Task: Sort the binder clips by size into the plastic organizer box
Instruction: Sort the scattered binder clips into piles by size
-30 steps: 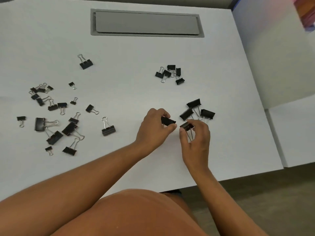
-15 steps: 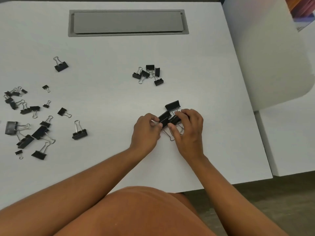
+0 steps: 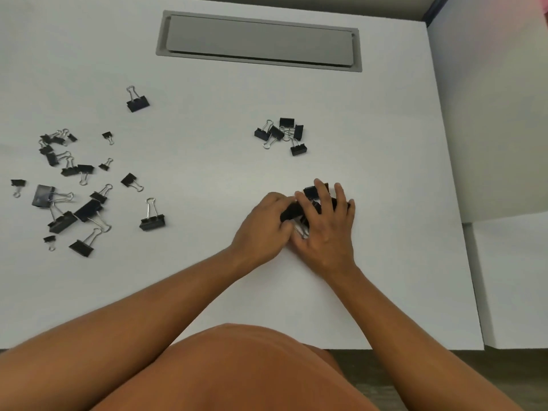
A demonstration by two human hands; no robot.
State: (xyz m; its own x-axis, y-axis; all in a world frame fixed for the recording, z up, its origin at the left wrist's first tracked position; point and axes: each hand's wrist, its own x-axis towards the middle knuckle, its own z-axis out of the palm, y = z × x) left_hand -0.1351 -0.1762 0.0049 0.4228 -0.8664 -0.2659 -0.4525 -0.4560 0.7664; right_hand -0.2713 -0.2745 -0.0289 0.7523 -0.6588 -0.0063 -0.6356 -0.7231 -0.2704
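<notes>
Both hands meet over a cluster of large black binder clips [image 3: 312,191] at the table's centre right. My left hand [image 3: 264,225] curls its fingers round one clip [image 3: 292,210] at the cluster's left side. My right hand [image 3: 326,223] lies spread over the other clips, fingers straight, hiding most of them. A small group of medium clips [image 3: 281,134] sits farther back. Many mixed-size clips [image 3: 71,188] lie scattered on the left. No organizer box is in view.
The white table [image 3: 207,143] has a grey cable hatch [image 3: 258,41] at the back. One clip [image 3: 138,100] lies apart at back left, another [image 3: 152,219] stands left of my hands. The table's right edge borders a white panel [image 3: 489,114].
My hands came together from holding one clip each. The right hand spread flat over the cluster, pushing the large clips into a tighter pile against the left hand's clip.
</notes>
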